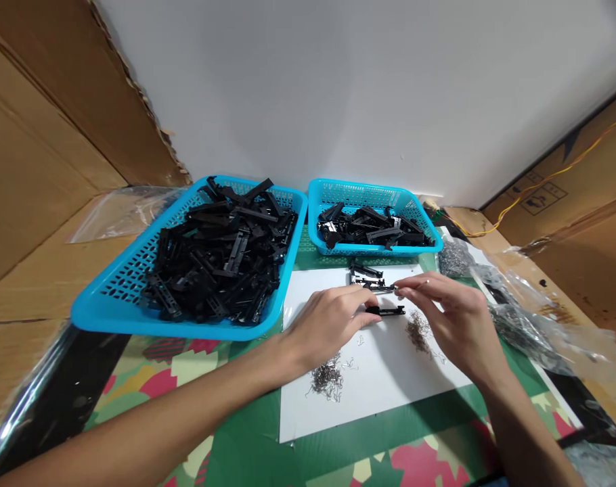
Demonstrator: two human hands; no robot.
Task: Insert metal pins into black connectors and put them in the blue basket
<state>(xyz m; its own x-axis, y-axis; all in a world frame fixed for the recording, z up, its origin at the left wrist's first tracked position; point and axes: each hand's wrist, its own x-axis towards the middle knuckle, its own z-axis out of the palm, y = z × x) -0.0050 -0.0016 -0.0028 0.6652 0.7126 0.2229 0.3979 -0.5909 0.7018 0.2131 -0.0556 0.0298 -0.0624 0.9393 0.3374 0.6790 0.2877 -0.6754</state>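
Fitting small wire clips to a black strip over the white sheet

On the patterned surface (150, 379) lies a white sheet (369, 392), with a heap of wire clips (328, 379) at its near left. Just beyond, the left hand (331, 325) has its fingers closed on the end of a black strip (389, 311) resting on the sheet. The right hand (453, 318) has its fingers pinched together just above the strip, on something too small to tell. This looks like the clip-fitting step, which calls for a steady strip and fine alignment. Further off stand the full left basket (110, 297) and the sparser right basket (374, 196), both holding black parts.
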